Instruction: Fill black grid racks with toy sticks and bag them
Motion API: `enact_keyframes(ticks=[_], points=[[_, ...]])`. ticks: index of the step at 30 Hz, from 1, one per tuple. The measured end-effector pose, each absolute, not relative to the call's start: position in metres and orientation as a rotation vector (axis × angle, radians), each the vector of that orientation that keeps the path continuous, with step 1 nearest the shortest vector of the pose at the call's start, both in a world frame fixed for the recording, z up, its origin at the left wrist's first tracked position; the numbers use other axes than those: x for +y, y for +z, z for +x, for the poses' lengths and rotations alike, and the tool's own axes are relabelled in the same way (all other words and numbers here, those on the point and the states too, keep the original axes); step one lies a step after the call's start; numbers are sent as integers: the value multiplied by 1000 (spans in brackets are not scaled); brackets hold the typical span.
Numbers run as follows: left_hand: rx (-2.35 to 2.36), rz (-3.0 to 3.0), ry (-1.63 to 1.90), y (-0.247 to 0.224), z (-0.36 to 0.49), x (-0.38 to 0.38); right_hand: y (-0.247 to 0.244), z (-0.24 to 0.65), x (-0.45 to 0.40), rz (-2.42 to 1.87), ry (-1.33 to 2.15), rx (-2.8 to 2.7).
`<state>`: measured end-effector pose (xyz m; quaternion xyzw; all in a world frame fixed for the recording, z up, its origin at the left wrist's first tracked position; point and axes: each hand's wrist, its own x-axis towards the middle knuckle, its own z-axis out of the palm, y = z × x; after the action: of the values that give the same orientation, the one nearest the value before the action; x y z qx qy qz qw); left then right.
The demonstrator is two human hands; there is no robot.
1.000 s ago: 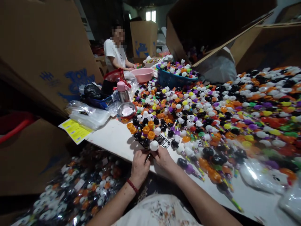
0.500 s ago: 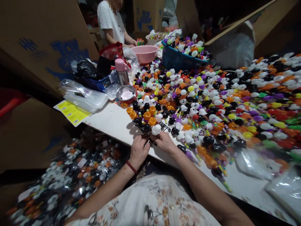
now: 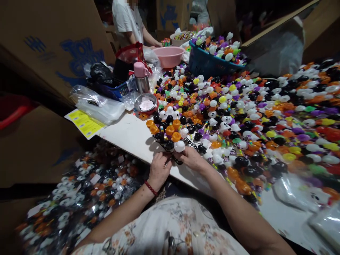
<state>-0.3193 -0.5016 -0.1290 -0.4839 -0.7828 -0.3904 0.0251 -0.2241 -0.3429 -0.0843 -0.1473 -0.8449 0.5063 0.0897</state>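
Note:
At the near edge of the white table (image 3: 124,136), a black rack (image 3: 189,143) holds upright toys with orange, black and white heads. My left hand (image 3: 159,169), with a red bead bracelet on its wrist, has its fingers closed at the rack's near side; what they pinch is too small to make out. My right hand (image 3: 191,158) is closed around the lower part of a white-headed toy (image 3: 179,146) at the rack's near corner. Its stick is hidden by my fingers. Both hands are close together, fingertips nearly meeting.
Loose toys (image 3: 255,117) cover the table's right side. Behind stand a blue basket (image 3: 209,63), a pink basin (image 3: 170,56), a flask (image 3: 142,78) and a metal bowl (image 3: 146,103). Bagged toys (image 3: 98,187) lie below left. A person in white (image 3: 127,21) works at the back.
The whole view has shifted slightly, so things appear a little further right. Both hands stay at the rack's near side, with the fingers slightly moved.

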Motion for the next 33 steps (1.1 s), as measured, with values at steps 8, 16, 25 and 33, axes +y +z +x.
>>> enact_keyframes(ticks=[8, 16, 25, 33], points=[[-2444, -1507, -1200, -123, -318, -502, -86, -222, -353, -453, 1404, -2483], [-2484, -1499, -1190, -125, -318, -502, -86, -222, -350, -413, 1308, -2603], [-2439, -1514, -1206, -121, -320, -501, -98, -226, -354, -309, 1168, -2660], [-2449, -1525, -1144, -123, -321, -503, -103, -224, -368, -407, 1107, -2491]])
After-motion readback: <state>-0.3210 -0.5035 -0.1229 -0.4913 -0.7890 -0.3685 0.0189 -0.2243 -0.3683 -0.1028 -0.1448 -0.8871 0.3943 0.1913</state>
